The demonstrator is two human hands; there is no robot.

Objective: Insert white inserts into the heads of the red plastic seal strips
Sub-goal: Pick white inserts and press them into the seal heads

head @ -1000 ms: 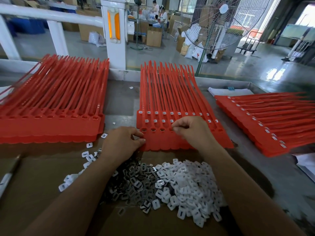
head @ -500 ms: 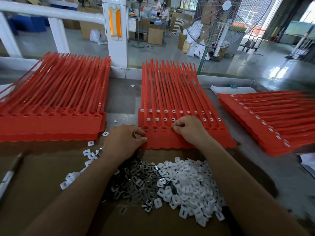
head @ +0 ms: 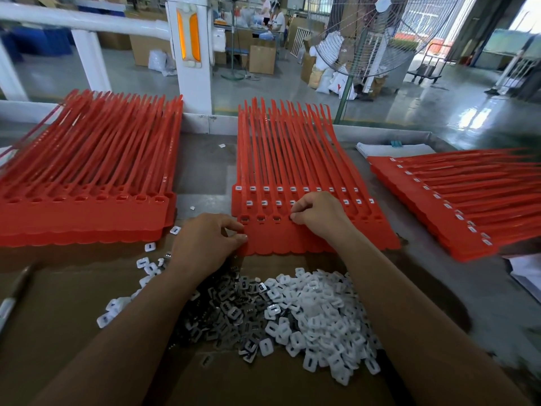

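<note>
Your L hand (head: 205, 241) still pinches strips (head: 292, 171); R hand (head: 319, 213) stays curled at front heads (head: 260, 219), grip hidden, so insert prob. unseated.

Right strip stack (head: 439, 206) — blurred, edge-cropped

A shiny grey floor (head: 424, 104) was lit by daylight from a bright opening (head: 527, 13) on the right. A white post (head: 202, 83) with orange strips was joined to a white rail (head: 87, 20). A big fan (head: 380, 33), cardboard boxes (head: 262, 58) and white sacks (head: 330, 80) were left on the floor.
</note>
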